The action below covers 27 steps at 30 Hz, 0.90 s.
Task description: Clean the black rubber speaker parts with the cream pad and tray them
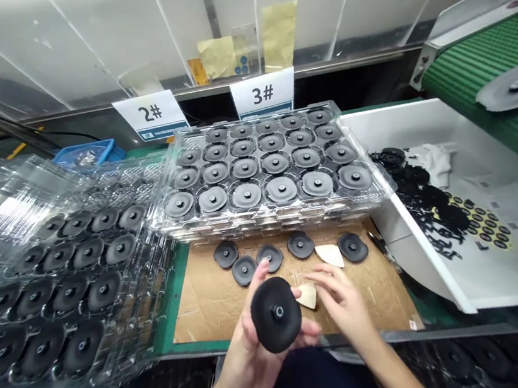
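The left hand (254, 341) fingers hold a black disc (276, 314) by its rim; the right hand (342, 301) fingers pinch a tan wedge (307, 296). A loose hold could drop the disc onto the cardboard (206, 302).

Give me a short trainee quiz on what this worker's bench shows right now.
1. True or false: the left hand holds a black disc.
2. Which number card stands behind the filled clear tray? A) 2# B) 3# C) 5#
3. What small thing does the right hand pinch?

Key: 1. True. 2. B, the 3# card. 3. A beige wedge-shaped piece, held beside the disc over the cardboard sheet.
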Tool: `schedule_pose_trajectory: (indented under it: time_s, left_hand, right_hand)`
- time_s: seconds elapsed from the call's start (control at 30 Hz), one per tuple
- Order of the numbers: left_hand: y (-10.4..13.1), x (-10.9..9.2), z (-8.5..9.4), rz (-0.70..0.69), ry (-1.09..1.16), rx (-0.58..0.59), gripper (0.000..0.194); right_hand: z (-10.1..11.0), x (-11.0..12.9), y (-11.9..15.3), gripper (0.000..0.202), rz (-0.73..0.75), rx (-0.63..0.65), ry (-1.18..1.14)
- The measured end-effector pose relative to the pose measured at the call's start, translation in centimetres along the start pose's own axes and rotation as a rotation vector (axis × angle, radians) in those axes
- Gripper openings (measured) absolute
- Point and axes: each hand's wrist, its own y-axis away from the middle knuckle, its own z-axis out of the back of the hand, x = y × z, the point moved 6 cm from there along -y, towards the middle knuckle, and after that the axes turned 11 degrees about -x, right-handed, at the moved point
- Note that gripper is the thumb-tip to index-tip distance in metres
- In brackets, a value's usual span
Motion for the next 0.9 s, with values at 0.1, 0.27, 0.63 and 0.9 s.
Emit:
schedule_pose_trajectory:
  time_s: [0.1, 0.27, 0.63, 0.9]
  left_hand:
    - [0.1, -1.5, 0.0, -0.275, -0.436, 0.009, 0.087]
    - [0.9, -2.6, -0.6, -0.544, -1.068, 0.073, 0.106]
    - [2.1, -3.4, 1.4, -0.54, -1.006, 0.014, 0.1]
    - [3.1, -4.6, 3.0, -0.544, -1.051, -0.061, 0.087]
  right_hand:
    - [2.2, 2.6, -0.3, 0.022, 0.018, -0.067, -0.014]
    - [3.9, 6.3, 1.0, 0.021, 0.091, -0.062, -0.127]
    - [-0.7, 9.3, 1.6, 0.017, -0.143, 0.323, -0.48]
    - [-2.8, 10.6, 1.5, 0.025, -0.283, 0.468, -0.534]
